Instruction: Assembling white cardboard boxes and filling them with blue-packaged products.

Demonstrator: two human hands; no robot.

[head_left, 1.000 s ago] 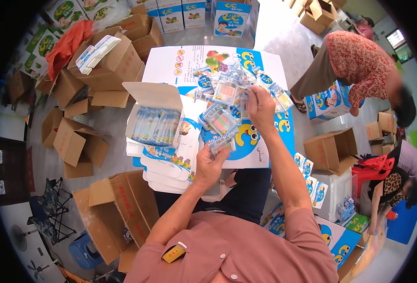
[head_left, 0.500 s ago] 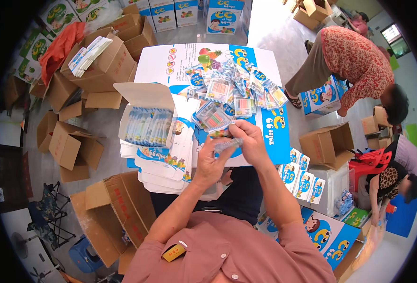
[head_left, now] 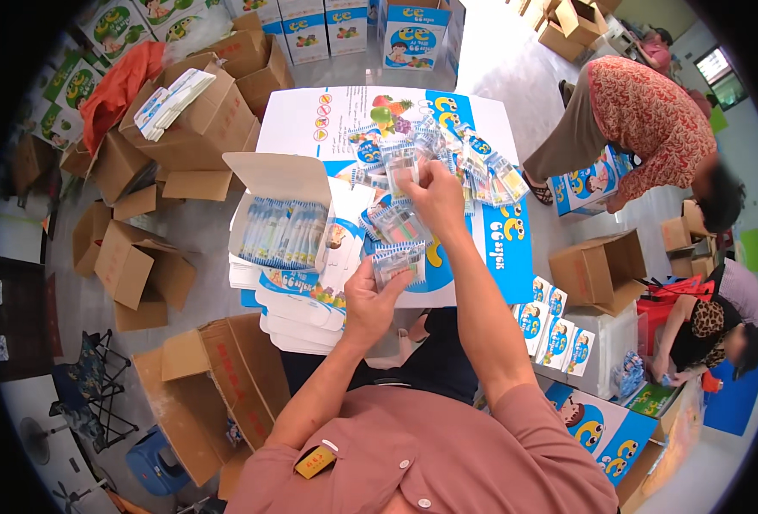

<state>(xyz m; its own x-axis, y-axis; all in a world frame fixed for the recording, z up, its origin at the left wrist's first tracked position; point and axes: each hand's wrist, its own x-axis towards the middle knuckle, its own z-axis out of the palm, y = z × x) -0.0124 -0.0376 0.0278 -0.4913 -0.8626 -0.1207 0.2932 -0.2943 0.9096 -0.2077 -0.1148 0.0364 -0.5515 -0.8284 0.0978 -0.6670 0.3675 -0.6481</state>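
My left hand [head_left: 369, 301] holds a small clear packet [head_left: 400, 261] with a blue-striped edge near the table's front edge, thumb across its face. Farther forward, my right hand [head_left: 439, 204] pinches another clear packet [head_left: 402, 169] at the pile. Around it lies a loose heap of similar packets [head_left: 501, 182] with coloured contents. To the left stands an open white box [head_left: 278, 178], its lid raised, packed with a row of packets [head_left: 280, 231]. Flat printed cartons [head_left: 302, 319] are stacked beside and beneath that box.
The printed white-and-blue table surface [head_left: 289, 141] carries everything. Brown cardboard boxes [head_left: 186, 128] crowd the left, and a large open one [head_left: 208, 385] stands near my left elbow. Small printed boxes [head_left: 555, 338] sit at right. A person [head_left: 644, 120] bends over a carton at far right; others work beyond.
My hands have parted. The right has reached forward to the pile and grips a packet there; the left stays near the front edge with a packet. The view has shifted slightly.
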